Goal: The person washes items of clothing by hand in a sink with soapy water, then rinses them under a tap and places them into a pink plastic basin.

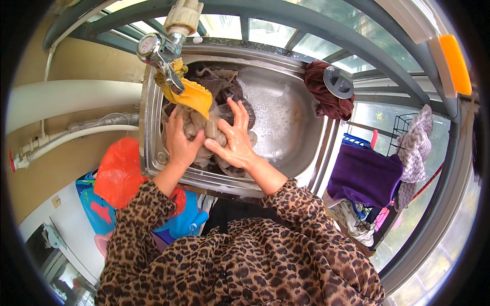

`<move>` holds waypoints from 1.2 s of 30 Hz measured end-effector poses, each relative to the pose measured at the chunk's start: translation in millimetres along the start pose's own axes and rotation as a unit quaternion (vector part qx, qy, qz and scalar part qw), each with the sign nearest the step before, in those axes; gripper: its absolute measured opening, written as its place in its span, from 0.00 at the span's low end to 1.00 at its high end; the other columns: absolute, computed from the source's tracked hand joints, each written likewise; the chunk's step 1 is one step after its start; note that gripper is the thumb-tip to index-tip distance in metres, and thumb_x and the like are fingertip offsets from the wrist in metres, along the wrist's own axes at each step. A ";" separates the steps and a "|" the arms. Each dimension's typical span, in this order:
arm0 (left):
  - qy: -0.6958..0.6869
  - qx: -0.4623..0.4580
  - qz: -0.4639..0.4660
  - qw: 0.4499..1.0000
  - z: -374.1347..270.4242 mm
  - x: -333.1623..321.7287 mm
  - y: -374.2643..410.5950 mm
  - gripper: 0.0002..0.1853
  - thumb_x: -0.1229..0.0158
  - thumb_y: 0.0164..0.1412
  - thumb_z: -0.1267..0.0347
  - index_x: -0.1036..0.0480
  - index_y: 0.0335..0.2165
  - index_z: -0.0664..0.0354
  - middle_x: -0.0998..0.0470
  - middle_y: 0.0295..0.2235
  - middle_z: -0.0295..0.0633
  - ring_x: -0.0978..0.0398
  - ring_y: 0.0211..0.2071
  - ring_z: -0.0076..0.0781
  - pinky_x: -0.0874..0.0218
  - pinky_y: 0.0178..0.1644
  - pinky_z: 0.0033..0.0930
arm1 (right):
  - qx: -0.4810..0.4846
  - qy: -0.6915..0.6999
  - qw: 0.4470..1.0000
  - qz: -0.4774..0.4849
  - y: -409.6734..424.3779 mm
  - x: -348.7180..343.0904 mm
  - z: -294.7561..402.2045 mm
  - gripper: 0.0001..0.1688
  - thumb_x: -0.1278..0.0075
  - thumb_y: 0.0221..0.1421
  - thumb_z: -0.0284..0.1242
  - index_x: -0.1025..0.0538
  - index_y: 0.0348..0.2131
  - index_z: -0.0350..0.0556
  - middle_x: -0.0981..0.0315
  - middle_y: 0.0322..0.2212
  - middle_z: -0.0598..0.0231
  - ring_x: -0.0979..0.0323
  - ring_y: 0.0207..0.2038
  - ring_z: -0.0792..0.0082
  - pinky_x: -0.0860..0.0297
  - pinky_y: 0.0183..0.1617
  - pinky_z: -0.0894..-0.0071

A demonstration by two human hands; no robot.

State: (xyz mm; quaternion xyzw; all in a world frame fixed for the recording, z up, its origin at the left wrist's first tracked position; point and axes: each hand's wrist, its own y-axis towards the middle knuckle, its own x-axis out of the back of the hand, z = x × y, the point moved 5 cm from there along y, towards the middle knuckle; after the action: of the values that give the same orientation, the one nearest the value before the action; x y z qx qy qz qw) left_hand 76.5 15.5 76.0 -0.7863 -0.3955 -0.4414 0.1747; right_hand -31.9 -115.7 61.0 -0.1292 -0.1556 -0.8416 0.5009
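Observation:
Both of my hands are in the left part of a stainless steel sink (285, 114), over a heap of wet grey-beige cloth (208, 128). My left hand (180, 139) rests on the heap's left side, its fingers partly hidden by the folds. Wet and spread, my right hand (235, 141) lies on the right side, the two thumbs close together. Whether either hand grips the cloth cannot be made out. Darker brown wet cloth (220, 86) lies behind. A yellow cloth (193, 95) hangs from the metal faucet (164, 63) just above my hands.
A maroon cloth (325, 103) with a grey sink stopper (338, 82) on it sits at the back right corner. Purple cloth (363, 176) hangs over a rack on the right. An orange-red plastic bag (119, 174) is at the left, below white pipes (84, 141).

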 end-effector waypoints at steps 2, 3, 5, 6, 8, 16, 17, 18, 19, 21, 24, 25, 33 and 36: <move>0.057 -0.047 -0.032 0.997 11.0 -13.2 -11.9 0.37 0.42 0.47 0.54 0.40 0.52 0.64 0.41 0.53 0.54 0.44 0.54 0.56 0.55 0.59 0.52 | -0.048 0.069 0.996 -0.003 0.3 -12.1 -17.1 0.28 0.51 0.51 0.50 0.30 0.40 0.48 0.59 0.60 0.43 0.59 0.60 0.37 0.58 0.61 0.42; 0.086 -0.067 -0.049 0.993 14.5 -22.5 -15.2 0.37 0.42 0.47 0.52 0.39 0.51 0.64 0.40 0.52 0.54 0.44 0.54 0.57 0.55 0.58 0.52 | -0.080 0.109 0.991 -0.006 -5.8 -22.5 -29.4 0.28 0.53 0.52 0.51 0.31 0.42 0.48 0.60 0.61 0.43 0.60 0.61 0.36 0.59 0.61 0.42; 0.115 -0.067 -0.043 0.990 14.7 -38.5 -16.3 0.37 0.43 0.46 0.47 0.36 0.47 0.63 0.37 0.48 0.54 0.44 0.53 0.58 0.53 0.57 0.52 | -0.052 0.016 0.996 -0.070 -12.0 -29.2 -31.2 0.30 0.52 0.51 0.51 0.32 0.42 0.46 0.50 0.57 0.45 0.53 0.58 0.40 0.55 0.59 0.45; 0.110 -0.067 -0.042 0.991 13.3 -44.3 -13.1 0.36 0.42 0.45 0.47 0.36 0.46 0.63 0.37 0.47 0.54 0.43 0.53 0.57 0.52 0.56 0.51 | -0.042 -0.036 0.995 -0.084 -12.3 -31.2 -31.6 0.29 0.51 0.49 0.49 0.32 0.42 0.46 0.47 0.54 0.46 0.50 0.55 0.41 0.53 0.57 0.46; 0.081 0.010 -0.001 0.997 29.9 -60.9 -16.8 0.37 0.41 0.48 0.51 0.38 0.50 0.64 0.39 0.52 0.56 0.44 0.53 0.60 0.54 0.57 0.54 | -0.037 -0.105 0.987 -0.114 -9.8 -35.6 -35.9 0.28 0.49 0.48 0.47 0.32 0.40 0.46 0.42 0.49 0.48 0.45 0.51 0.44 0.49 0.53 0.48; 0.029 0.108 0.081 0.990 6.3 -74.9 40.2 0.30 0.43 0.48 0.51 0.30 0.41 0.65 0.29 0.41 0.53 0.34 0.44 0.55 0.45 0.49 0.49 | -0.221 -0.231 0.942 -0.099 35.6 -36.9 -75.1 0.19 0.55 0.52 0.42 0.28 0.34 0.45 0.31 0.33 0.56 0.36 0.38 0.52 0.43 0.42 0.52; 0.058 0.078 0.046 0.994 5.9 -75.8 47.0 0.29 0.43 0.48 0.51 0.30 0.41 0.65 0.29 0.39 0.52 0.34 0.42 0.54 0.45 0.48 0.48 | -0.251 -0.225 0.938 -0.077 40.9 -36.9 -79.9 0.19 0.56 0.53 0.42 0.27 0.34 0.46 0.30 0.32 0.56 0.36 0.38 0.52 0.43 0.42 0.52; 0.088 0.048 0.010 0.995 6.1 -77.8 52.1 0.29 0.43 0.47 0.51 0.30 0.40 0.65 0.29 0.38 0.51 0.34 0.41 0.53 0.44 0.47 0.48 | -0.225 -0.238 0.935 -0.135 45.5 -32.9 -76.5 0.24 0.61 0.56 0.45 0.25 0.32 0.43 0.27 0.29 0.52 0.32 0.37 0.49 0.40 0.40 0.51; 0.117 0.017 -0.026 0.993 6.0 -80.1 56.8 0.28 0.43 0.47 0.51 0.30 0.39 0.65 0.29 0.37 0.50 0.34 0.39 0.52 0.44 0.45 0.47 | -0.257 -0.226 0.935 -0.097 51.6 -33.2 -81.9 0.25 0.63 0.56 0.46 0.25 0.32 0.44 0.26 0.29 0.52 0.31 0.36 0.49 0.40 0.40 0.50; 0.177 -0.045 -0.095 0.979 4.7 -84.8 63.2 0.28 0.43 0.47 0.51 0.30 0.38 0.64 0.29 0.34 0.48 0.33 0.36 0.51 0.43 0.43 0.46 | -0.322 -0.199 0.925 -0.020 63.6 -31.2 -96.5 0.27 0.67 0.57 0.48 0.25 0.32 0.47 0.25 0.29 0.52 0.30 0.35 0.49 0.39 0.38 0.49; 0.236 -0.055 -0.034 0.970 0.3 -85.6 83.9 0.30 0.46 0.50 0.50 0.31 0.40 0.66 0.28 0.38 0.50 0.33 0.40 0.52 0.43 0.47 0.46 | -0.394 -0.091 0.914 0.010 74.5 -30.6 -126.9 0.34 0.67 0.53 0.53 0.22 0.36 0.45 0.26 0.35 0.44 0.30 0.42 0.45 0.37 0.46 0.52; 0.176 0.045 0.054 0.982 1.5 -84.4 90.4 0.34 0.48 0.52 0.47 0.33 0.46 0.66 0.30 0.44 0.52 0.35 0.46 0.53 0.45 0.52 0.45 | -0.409 -0.053 0.911 0.013 75.5 -26.0 -131.9 0.35 0.66 0.52 0.55 0.22 0.37 0.45 0.26 0.37 0.42 0.30 0.44 0.45 0.36 0.48 0.54; -0.148 0.211 0.189 0.948 65.4 -85.9 106.5 0.43 0.44 0.49 0.42 0.37 0.51 0.69 0.33 0.48 0.52 0.37 0.51 0.40 0.47 0.54 0.36 | -0.451 0.104 0.886 -0.008 23.6 11.3 -154.8 0.64 0.48 0.36 0.67 0.45 0.59 0.39 0.54 0.59 0.40 0.53 0.62 0.49 0.50 0.61 0.53; -0.169 0.201 0.136 0.955 84.8 -97.3 103.2 0.34 0.44 0.54 0.49 0.35 0.48 0.66 0.30 0.44 0.43 0.34 0.47 0.31 0.45 0.51 0.32 | -0.565 0.299 0.769 0.003 -8.9 -25.8 -201.2 0.61 0.47 0.39 0.64 0.45 0.57 0.35 0.48 0.56 0.44 0.46 0.57 0.54 0.46 0.59 0.56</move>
State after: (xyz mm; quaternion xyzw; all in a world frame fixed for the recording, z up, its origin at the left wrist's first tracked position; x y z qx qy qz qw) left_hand 174.7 -41.7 -43.9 -0.8442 -0.3890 -0.1855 0.3187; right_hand -40.2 -169.7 -134.5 -0.1316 0.5056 -0.7723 0.3615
